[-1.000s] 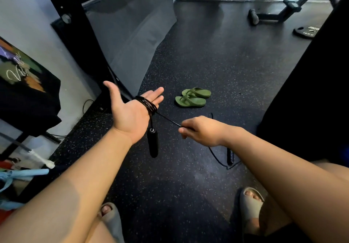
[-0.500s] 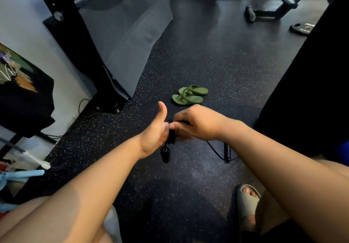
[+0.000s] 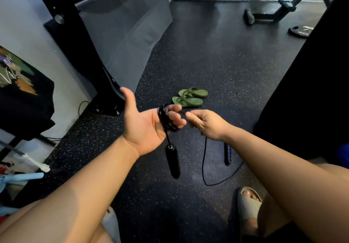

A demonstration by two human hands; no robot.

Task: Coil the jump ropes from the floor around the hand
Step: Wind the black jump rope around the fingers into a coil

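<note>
A black jump rope (image 3: 166, 119) is wound in several loops around the fingers of my left hand (image 3: 145, 123), palm up, thumb raised, fingers curled. One black handle (image 3: 172, 160) dangles below that palm on a short length of cord. My right hand (image 3: 205, 122) pinches the cord just right of the left fingertips. From it the loose cord (image 3: 204, 167) drops to the floor and curves round to the second handle (image 3: 227, 153), which lies on the black rubber floor.
Green flip-flops (image 3: 189, 97) lie on the floor beyond my hands. A black rack post (image 3: 75, 40) and grey mat stand at left, gym equipment and a weight plate (image 3: 301, 30) far right. My sandalled foot (image 3: 248, 204) is at lower right.
My left hand has turned from thumb-up back to palm-up with the loops showing. My right hand has drawn away to the right, pulling the cord taut between the hands.
</note>
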